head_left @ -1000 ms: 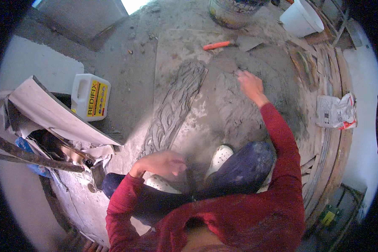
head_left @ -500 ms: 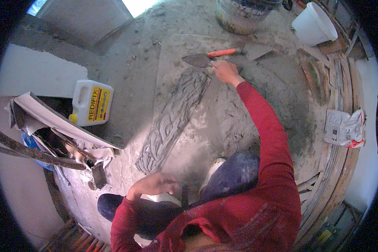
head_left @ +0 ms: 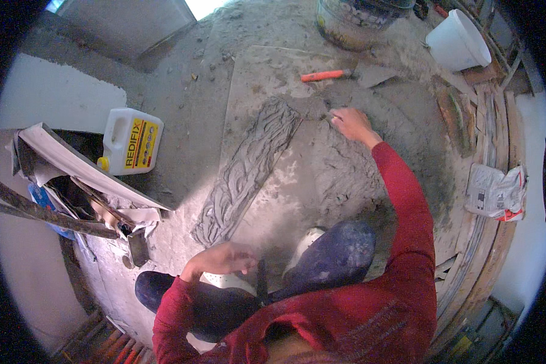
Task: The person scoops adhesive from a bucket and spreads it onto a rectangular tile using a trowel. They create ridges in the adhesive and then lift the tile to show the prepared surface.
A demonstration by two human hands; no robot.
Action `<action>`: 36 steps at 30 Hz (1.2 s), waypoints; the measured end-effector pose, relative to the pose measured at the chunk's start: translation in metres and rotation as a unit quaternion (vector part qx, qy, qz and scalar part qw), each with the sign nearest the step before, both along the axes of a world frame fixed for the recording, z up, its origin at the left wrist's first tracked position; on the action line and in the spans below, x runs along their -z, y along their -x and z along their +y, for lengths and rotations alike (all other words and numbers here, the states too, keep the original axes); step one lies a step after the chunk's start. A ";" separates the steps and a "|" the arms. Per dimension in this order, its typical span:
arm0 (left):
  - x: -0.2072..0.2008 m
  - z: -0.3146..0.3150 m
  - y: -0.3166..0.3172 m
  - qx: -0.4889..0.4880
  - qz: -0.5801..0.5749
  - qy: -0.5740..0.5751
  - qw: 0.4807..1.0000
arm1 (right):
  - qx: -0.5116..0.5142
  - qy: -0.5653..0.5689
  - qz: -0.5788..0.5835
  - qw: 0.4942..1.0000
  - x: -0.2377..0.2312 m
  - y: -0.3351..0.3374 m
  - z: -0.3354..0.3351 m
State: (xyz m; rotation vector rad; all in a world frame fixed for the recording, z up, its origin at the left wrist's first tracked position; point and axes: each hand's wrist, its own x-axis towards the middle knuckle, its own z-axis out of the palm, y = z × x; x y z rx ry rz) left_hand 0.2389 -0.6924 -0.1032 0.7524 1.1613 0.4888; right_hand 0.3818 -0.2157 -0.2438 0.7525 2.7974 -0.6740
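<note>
My right hand [head_left: 353, 125] is closed round the handle of a trowel, beyond my knees and right of the centre. The trowel's grey blade [head_left: 310, 108] points left and blends with the mortar around it. Beside its tip is the far end of a long strip [head_left: 246, 173] thickly coated in ridged grey mortar, running down toward my left hand. A spread of loose mortar [head_left: 350, 173] lies below my right hand. My left hand [head_left: 227, 259] hangs over my left knee near the strip's close end, fingers loosely bent, with nothing seen in it.
Farther off lies a second trowel with an orange handle [head_left: 323, 76]. A dark bucket [head_left: 352, 30] and a white bucket [head_left: 458, 41] stand at the back. At left are a white jug [head_left: 131, 141] and scrap boards [head_left: 97, 173]; at right, a plastic bag [head_left: 496, 191] by long planks [head_left: 488, 249].
My right hand has drawn the trowel right and nearer, from beyond the strip's far end to beside it. My left hand has hardly moved.
</note>
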 end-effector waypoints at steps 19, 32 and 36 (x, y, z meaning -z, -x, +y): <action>0.013 -0.016 0.012 -0.003 0.021 -0.075 0.997 | 0.306 -0.238 -0.054 0.920 -0.063 -0.232 -0.160; 0.043 -0.059 -0.002 -0.588 -0.026 0.083 0.804 | 0.396 0.166 0.222 0.876 0.047 -0.027 -0.164; 0.082 -0.124 0.015 -0.754 -0.020 0.076 0.652 | 0.368 0.021 0.204 0.907 0.052 0.021 -0.142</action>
